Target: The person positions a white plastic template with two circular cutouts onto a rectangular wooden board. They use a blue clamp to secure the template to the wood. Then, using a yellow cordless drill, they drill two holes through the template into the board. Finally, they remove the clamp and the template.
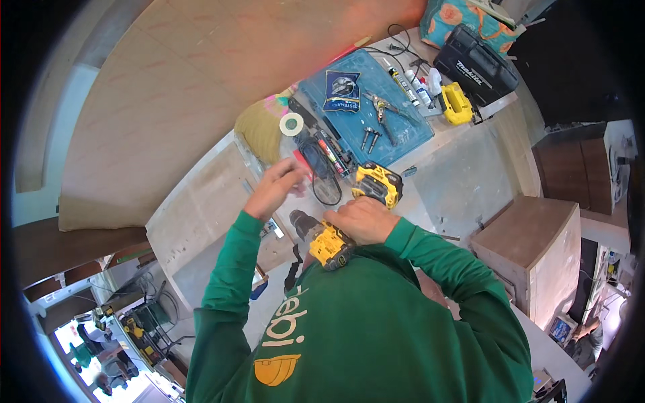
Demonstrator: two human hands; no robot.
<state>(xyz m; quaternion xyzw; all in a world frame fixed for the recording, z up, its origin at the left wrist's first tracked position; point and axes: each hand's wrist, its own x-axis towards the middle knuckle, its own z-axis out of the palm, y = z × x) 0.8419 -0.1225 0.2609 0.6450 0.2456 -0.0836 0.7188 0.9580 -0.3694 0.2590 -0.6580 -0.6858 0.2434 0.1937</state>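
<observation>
My right hand [363, 219] is closed around the handle of a yellow and black cordless drill [330, 246]. The drill's dark chuck points up and left, and its battery shows beyond my knuckles. My left hand [274, 189] hovers over the bench with loosely bent fingers apart, and nothing shows in it. Close to its fingertips lie a dark cable [325, 191] and a red and black marker-like tube [329, 149]. Farther up, a blue plastic case [410, 138] bears a dark blue packet [342, 91], pliers [383, 114] and two small dark metal pieces [370, 138].
A roll of tape [291, 124] lies beside a tan bag [259, 134]. To the right are a yellow tool [457, 104], a black tool case [476, 65] and a patterned bag [447, 20]. A large curved wooden panel [168, 87] rises behind; a wooden box [524, 235] stands right.
</observation>
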